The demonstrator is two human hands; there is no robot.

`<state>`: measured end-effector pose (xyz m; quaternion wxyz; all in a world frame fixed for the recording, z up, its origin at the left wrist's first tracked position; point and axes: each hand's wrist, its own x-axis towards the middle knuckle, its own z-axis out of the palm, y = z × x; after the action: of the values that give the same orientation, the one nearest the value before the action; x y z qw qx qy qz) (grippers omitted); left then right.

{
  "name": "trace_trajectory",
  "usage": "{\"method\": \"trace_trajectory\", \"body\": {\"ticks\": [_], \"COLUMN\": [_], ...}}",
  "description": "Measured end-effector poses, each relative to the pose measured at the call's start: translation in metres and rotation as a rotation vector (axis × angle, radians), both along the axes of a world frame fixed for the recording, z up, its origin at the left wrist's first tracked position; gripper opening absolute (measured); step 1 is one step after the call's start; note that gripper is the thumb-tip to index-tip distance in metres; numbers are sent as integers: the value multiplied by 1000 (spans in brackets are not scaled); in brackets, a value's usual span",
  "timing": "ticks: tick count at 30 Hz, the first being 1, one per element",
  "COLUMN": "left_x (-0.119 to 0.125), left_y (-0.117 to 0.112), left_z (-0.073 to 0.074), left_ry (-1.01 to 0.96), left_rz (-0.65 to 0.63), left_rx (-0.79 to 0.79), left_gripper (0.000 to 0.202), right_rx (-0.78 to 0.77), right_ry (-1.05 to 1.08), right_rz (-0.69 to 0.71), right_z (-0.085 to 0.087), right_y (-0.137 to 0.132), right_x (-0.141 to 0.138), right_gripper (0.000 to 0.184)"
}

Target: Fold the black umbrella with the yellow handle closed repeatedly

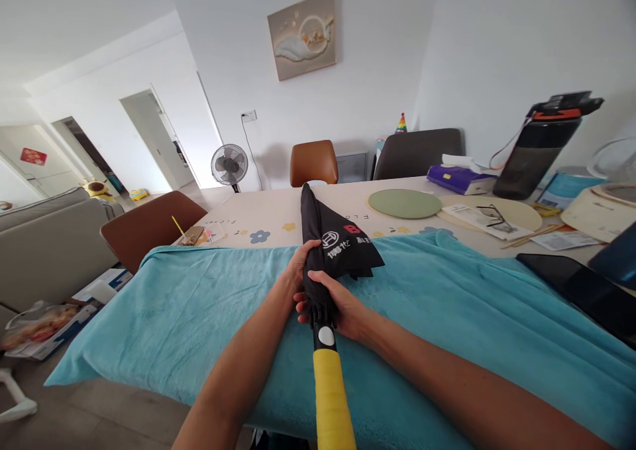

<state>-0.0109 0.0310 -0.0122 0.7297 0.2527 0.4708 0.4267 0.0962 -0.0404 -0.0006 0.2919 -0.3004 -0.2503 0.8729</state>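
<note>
A folded black umbrella [312, 228] with white and red print points away from me over the turquoise cloth [218, 297]. Its yellow-wrapped handle [332, 397] reaches down to the bottom edge of the view, with a pale round button above the wrap. My left hand [298, 264] is closed around the rolled canopy at about its middle. Nearer to the handle, my right hand [342, 304] wraps the lower canopy, thumb on top and fingertips showing at the left side. One loose flap of canopy hangs out to the right.
On the table [268, 211] lie a green oval mat [405, 203], glasses [497, 218] on paper, a purple box [454, 178] and a dark tablet-like slab [576, 291]. A dark bottle [539, 148] stands at right. Chairs [314, 162] and a fan [229, 165] are beyond.
</note>
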Motion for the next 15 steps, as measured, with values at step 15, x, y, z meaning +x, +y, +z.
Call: {"method": "trace_trajectory", "body": {"ticks": [15], "left_x": [-14], "left_y": [12], "left_z": [-10], "left_ry": [-454], "left_rz": [-70], "left_rx": [83], "left_gripper": [35], "right_rx": [375], "right_ry": [-279], "right_rz": [-350], "right_z": [-1], "right_y": [31], "right_x": [12], "right_gripper": [24]}}
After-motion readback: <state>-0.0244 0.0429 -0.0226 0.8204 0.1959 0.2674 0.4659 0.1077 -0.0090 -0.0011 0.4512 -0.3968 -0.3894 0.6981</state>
